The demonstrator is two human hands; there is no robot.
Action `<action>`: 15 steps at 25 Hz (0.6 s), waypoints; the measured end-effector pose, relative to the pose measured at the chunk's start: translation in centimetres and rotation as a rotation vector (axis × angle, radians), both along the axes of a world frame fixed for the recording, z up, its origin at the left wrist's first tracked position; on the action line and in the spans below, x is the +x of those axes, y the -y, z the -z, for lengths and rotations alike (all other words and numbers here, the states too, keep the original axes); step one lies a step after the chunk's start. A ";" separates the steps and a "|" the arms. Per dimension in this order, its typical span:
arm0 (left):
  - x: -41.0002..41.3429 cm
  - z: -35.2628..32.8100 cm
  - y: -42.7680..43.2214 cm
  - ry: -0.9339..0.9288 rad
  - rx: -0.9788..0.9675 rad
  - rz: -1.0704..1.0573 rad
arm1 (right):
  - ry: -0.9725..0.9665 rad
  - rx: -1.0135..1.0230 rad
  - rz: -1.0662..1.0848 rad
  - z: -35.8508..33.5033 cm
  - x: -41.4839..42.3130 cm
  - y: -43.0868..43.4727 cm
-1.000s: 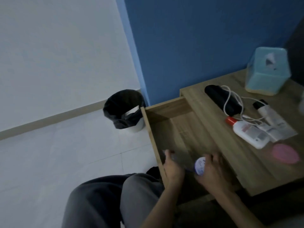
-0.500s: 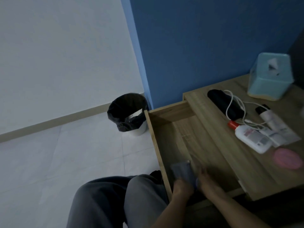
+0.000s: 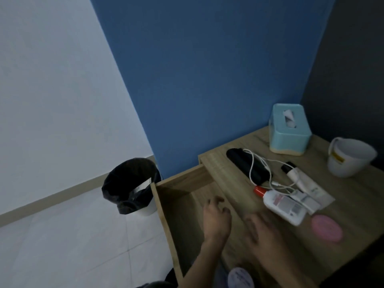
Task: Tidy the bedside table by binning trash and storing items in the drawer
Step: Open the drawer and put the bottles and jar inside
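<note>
With both hands bare, left [image 3: 216,219] fingers spread over drawer [image 3: 166,206], right [image 3: 261,227] flat: lotion bottle [image 3: 284,206] likely light, slick; take round body, clear of cable [image 3: 257,167].

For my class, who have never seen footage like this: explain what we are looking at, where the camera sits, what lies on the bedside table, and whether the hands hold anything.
This is a single view from a camera worn on a person's head, looking down at their own bare hands; there is no machine. The left hand and right hand hover empty over the open drawer. On the bedside table lie a black pouch, a white cable, a white lotion bottle with a red cap, a tube, a pink round lid, a blue tissue box and a white mug. A black-lined bin stands on the floor. A round-lidded item lies at the drawer's near end.
</note>
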State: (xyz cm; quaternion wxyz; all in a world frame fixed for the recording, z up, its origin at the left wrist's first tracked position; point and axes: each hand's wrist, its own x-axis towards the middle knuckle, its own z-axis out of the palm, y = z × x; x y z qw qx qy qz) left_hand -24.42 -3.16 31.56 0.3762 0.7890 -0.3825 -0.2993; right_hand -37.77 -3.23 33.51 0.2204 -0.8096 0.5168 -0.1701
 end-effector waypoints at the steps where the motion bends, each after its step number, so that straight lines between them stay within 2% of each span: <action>1: -0.8 -1.6 1.7 0.125 -0.092 0.113 | 0.065 -0.182 0.128 -1.0 -2.3 1.1; 2: -2.2 -3.1 3.0 0.264 -0.145 0.270 | 0.056 -0.305 0.271 -1.5 -4.8 2.4; 3: -3.6 -4.0 4.1 0.367 -0.180 0.432 | 0.011 -0.307 0.401 -2.2 -6.9 3.3; 5: -6.9 -4.6 5.1 0.498 -0.123 0.731 | -0.122 -0.198 0.604 -1.8 -10.1 4.3; 7: -9.0 -4.1 5.8 0.623 -0.009 0.896 | -0.274 -0.110 0.583 0.3 -11.1 4.0; 9: -10.0 -3.2 5.7 0.715 0.054 0.929 | -0.368 -0.113 0.514 2.7 -11.5 3.3; 12: -9.8 -1.7 4.3 0.819 0.019 0.830 | -0.336 -0.128 0.527 3.3 -10.9 2.2; 15: -9.4 -0.9 2.9 1.040 -0.015 0.810 | -0.310 -0.144 0.535 2.7 -9.9 1.1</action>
